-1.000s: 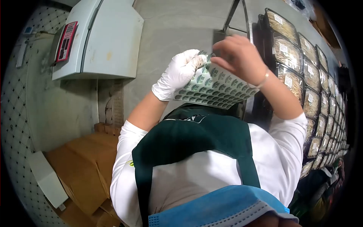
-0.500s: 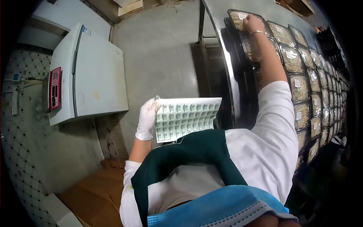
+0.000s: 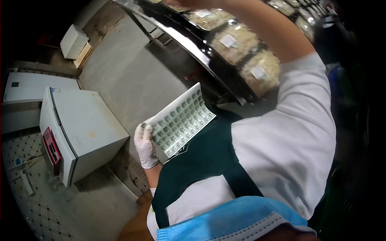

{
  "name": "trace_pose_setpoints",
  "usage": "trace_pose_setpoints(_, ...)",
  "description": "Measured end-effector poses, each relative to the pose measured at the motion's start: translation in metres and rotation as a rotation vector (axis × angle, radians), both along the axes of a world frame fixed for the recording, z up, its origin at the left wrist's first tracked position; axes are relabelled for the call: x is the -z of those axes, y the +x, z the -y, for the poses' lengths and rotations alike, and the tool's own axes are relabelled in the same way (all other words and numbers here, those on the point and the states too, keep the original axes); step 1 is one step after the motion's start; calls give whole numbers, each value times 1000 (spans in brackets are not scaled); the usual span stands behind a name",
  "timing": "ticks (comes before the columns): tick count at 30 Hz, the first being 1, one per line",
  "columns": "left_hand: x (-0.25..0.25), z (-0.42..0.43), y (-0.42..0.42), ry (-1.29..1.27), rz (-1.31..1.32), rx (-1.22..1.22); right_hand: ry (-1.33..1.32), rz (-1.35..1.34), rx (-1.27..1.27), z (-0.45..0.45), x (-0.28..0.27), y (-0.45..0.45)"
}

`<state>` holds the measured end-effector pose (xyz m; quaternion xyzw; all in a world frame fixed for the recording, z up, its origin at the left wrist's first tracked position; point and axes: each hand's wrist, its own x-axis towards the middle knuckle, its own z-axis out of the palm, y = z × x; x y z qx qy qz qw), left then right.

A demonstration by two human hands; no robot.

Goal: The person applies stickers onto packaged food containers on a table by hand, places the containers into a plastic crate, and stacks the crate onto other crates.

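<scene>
My left hand (image 3: pixel 145 146), in a white glove, is closed on one end of a sheet of stickers (image 3: pixel 183 118). Rows of small green labels cover the sheet, which bends slightly and slants in front of my dark green apron (image 3: pixel 197 156). At the top edge of the view, my right hand (image 3: pixel 189 3) is partly cut off and smeared, so its fingers cannot be made out. It is over black trays under clear film. One such tray (image 3: pixel 237 42) holds pale, shredded-looking food and bears a white label.
More packed trays (image 3: pixel 261 72) line the metal table (image 3: pixel 173 34), whose edge runs diagonally through the upper middle. A white chest-like appliance (image 3: pixel 88 116) with a red-framed keypad scale (image 3: pixel 52 146) on its side stands at left. A white box (image 3: pixel 74 42) is on the floor behind.
The whole view has turned and the trays appear nearer. My right hand has shifted to the top edge of the view. The sticker sheet now slants upward, still in my left hand.
</scene>
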<state>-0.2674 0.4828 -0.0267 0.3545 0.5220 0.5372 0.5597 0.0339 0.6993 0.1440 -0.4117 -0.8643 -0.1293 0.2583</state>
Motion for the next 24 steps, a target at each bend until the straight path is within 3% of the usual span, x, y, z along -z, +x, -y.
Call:
trace_pose_setpoints(2, -36, 7, 8, -55, -190, 244, -333, 205, -52, 62, -26, -16)
trace_pose_setpoints(3, -38, 9, 12, 40, -142, 298, -240, 84, -219, 104, -29, -14)
trace_pose_setpoints(4, -44, 13, 16, 191, -102, 443, -496, 96, -252, 138, -31, -19)
trace_pose_setpoints(6, -78, 18, 40, 245, -158, 747, -514, -104, -470, 191, -10, -11)
trace_pose_setpoints(8, -96, 23, 74, 301, -400, 948, -542, -162, -464, 226, 9, -4)
trace_pose_setpoints(10, -76, 44, 113, 454, -462, 931, -461, -141, -461, 255, 37, 15)
trace_pose_setpoints(14, -64, 61, 171, 270, -222, 870, -322, -148, -339, 276, 59, 57)
trace_pose_setpoints(18, -62, 67, 249, 243, -235, 1042, -431, -296, -90, 308, 58, 138)
trace_pose_setpoints(24, -62, 54, 438, 253, -222, 1345, -318, -276, 55, 349, 71, 316)
